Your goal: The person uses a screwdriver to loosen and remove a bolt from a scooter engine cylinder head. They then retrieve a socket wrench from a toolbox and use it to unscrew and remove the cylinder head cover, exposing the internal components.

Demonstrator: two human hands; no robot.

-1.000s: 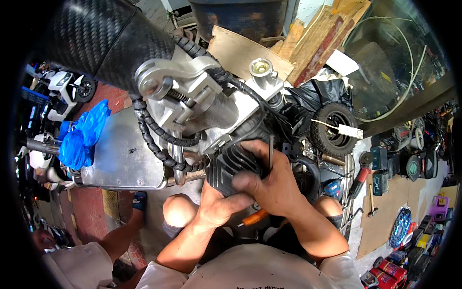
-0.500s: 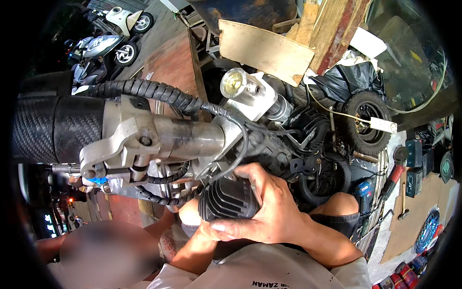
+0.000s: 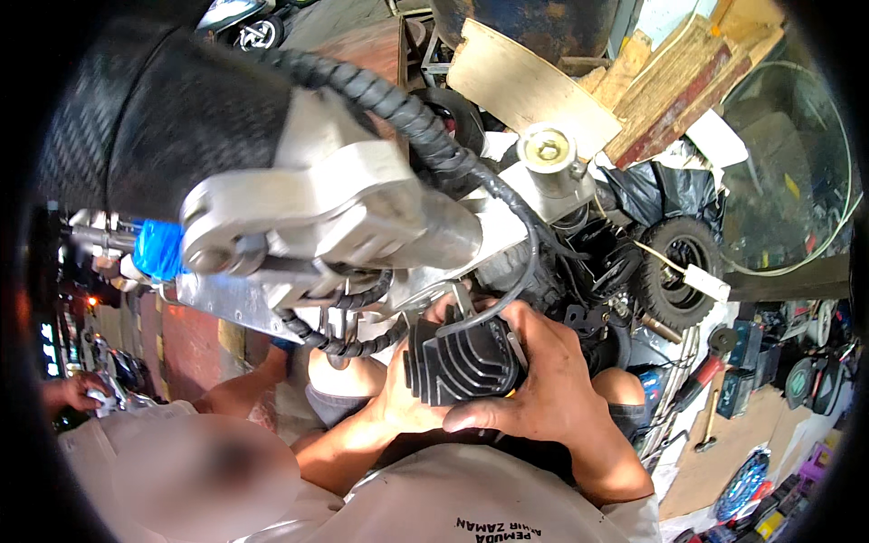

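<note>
2 hands close around the finned block (image 3: pixel 462 362), which sits just in front of the shirt (image 3: pixel 434 493), between the bare knees (image 3: pixel 337 373) and below the metal hinge (image 3: pixel 308 213). The left hand (image 3: pixel 407 398) cups its left side; most of its fingers are hidden behind the block, so how firmly they press cannot be told. The right hand (image 3: pixel 557 380) is clamped on the other side, thumb along the near edge, fingers bent over the far corner. Gripping from 2 sides probably steadies the weight and leaves the ridged face, turned upward, clear of the palms. A thin cable (image 3: pixel 531 262) loops down to the block's far edge; whether it plugs in there is hidden, but its short reach may be why the block is held so near the frame. The 2 forearms slant inward from the lower corners, elbows bent and spread, wrists near the lap, a pose that likely lets the thighs take some strain.
</note>
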